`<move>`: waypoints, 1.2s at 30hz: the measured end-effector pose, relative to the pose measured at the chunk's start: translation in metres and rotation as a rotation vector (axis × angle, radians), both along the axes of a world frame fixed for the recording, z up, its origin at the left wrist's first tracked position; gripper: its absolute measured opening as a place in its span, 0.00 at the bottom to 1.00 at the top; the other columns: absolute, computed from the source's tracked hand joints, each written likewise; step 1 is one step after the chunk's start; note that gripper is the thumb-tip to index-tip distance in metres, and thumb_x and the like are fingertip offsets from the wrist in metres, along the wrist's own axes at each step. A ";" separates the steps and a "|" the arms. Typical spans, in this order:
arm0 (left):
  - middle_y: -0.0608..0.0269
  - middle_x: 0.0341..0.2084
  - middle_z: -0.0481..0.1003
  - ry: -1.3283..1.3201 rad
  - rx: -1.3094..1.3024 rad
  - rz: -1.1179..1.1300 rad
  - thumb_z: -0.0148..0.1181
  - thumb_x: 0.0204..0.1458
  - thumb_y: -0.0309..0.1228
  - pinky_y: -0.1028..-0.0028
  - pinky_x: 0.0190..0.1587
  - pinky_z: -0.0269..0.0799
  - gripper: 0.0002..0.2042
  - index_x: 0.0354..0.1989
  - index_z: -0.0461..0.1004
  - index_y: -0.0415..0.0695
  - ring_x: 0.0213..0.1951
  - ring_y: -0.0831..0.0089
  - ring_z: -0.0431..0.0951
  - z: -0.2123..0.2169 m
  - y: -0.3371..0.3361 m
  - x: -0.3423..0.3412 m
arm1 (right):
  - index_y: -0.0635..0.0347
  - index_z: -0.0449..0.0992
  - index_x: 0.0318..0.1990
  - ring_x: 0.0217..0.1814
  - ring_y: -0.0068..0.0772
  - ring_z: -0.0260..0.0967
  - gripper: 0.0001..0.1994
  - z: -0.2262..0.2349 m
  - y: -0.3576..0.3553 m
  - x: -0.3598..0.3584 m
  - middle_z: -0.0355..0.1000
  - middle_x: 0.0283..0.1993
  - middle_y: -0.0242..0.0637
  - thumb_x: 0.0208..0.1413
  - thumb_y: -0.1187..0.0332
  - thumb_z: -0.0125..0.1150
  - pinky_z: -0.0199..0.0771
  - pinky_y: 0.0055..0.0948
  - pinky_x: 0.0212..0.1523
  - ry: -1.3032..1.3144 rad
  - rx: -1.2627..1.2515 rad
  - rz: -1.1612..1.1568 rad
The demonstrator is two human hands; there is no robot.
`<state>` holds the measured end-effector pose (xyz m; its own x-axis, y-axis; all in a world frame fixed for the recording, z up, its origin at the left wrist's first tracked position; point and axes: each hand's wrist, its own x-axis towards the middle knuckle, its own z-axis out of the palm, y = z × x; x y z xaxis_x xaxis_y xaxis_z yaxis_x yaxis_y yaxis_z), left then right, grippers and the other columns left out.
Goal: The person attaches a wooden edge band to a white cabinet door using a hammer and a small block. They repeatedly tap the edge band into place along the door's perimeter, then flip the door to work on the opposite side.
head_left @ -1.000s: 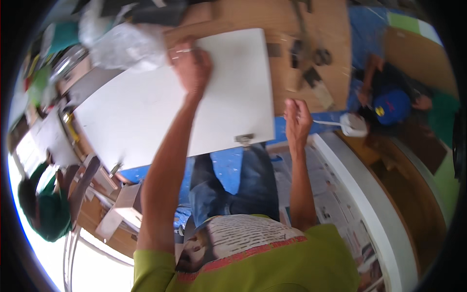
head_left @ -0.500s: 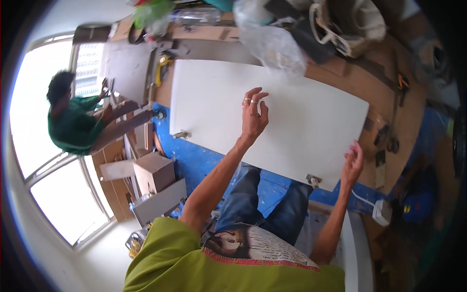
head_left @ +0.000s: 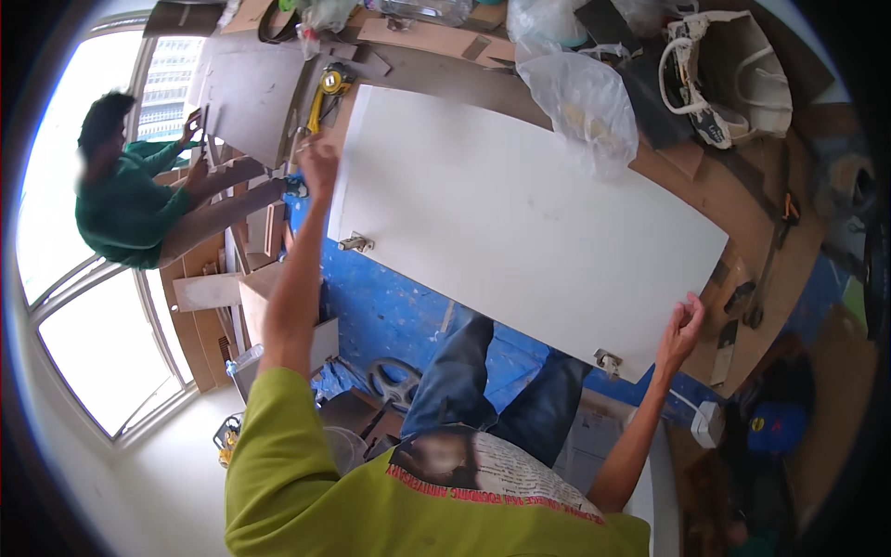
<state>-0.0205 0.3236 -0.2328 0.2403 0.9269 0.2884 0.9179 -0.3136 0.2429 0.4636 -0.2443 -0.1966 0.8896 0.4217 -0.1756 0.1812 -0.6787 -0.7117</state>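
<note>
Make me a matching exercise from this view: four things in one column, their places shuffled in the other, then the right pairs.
Things
1. Left hand
2. Two metal hinges
3. Clear plastic bag
4. Cloth bag

Places
A. On the edge of the white panel nearest the wearer
B. To the right of the other bag
C. Just left of the panel's left end
D. At the panel's far edge

Right pairs
1-C, 2-A, 3-D, 4-B
</note>
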 end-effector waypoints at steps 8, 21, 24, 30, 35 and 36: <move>0.50 0.41 0.77 0.483 0.110 -0.427 0.49 0.61 0.35 0.63 0.40 0.73 0.18 0.57 0.70 0.40 0.38 0.59 0.77 -0.058 0.122 -0.162 | 0.59 0.70 0.52 0.39 0.24 0.64 0.13 -0.012 -0.002 0.017 0.70 0.40 0.31 0.60 0.71 0.58 0.69 0.26 0.43 0.014 0.065 0.033; 0.43 0.44 0.72 0.049 -0.066 0.101 0.50 0.60 0.30 0.56 0.51 0.66 0.18 0.55 0.66 0.33 0.48 0.51 0.71 0.014 -0.003 -0.102 | 0.59 0.65 0.57 0.40 0.23 0.59 0.15 -0.023 -0.017 0.031 0.61 0.39 0.29 0.65 0.67 0.52 0.65 0.24 0.44 0.139 0.029 0.140; 0.40 0.43 0.71 -0.227 -0.043 0.052 0.51 0.61 0.28 0.59 0.50 0.65 0.15 0.51 0.66 0.30 0.46 0.51 0.71 0.048 -0.052 -0.064 | 0.59 0.65 0.58 0.39 0.23 0.60 0.16 -0.020 -0.014 0.034 0.62 0.39 0.30 0.66 0.65 0.51 0.67 0.24 0.42 0.172 0.007 0.140; 0.46 0.37 0.70 -0.498 -0.426 0.013 0.49 0.62 0.24 0.64 0.44 0.67 0.11 0.50 0.65 0.34 0.39 0.61 0.70 0.125 -0.198 0.027 | 0.61 0.67 0.59 0.47 0.25 0.67 0.18 0.028 0.035 -0.007 0.68 0.47 0.35 0.66 0.65 0.53 0.71 0.26 0.47 0.033 0.295 0.049; 0.60 0.38 0.68 -0.642 -0.702 -0.440 0.43 0.62 0.24 0.74 0.41 0.64 0.14 0.55 0.62 0.36 0.35 0.76 0.63 0.139 -0.379 0.144 | 0.59 0.55 0.69 0.53 0.32 0.68 0.31 0.135 0.102 -0.125 0.67 0.56 0.41 0.61 0.61 0.58 0.69 0.35 0.58 0.284 0.618 0.187; 0.60 0.39 0.67 -0.679 -0.790 -0.513 0.43 0.62 0.23 0.74 0.41 0.64 0.14 0.55 0.62 0.36 0.35 0.76 0.63 0.142 -0.416 0.163 | 0.59 0.49 0.71 0.56 0.33 0.67 0.34 0.145 0.096 -0.138 0.65 0.59 0.43 0.62 0.58 0.56 0.66 0.36 0.59 0.373 0.691 0.198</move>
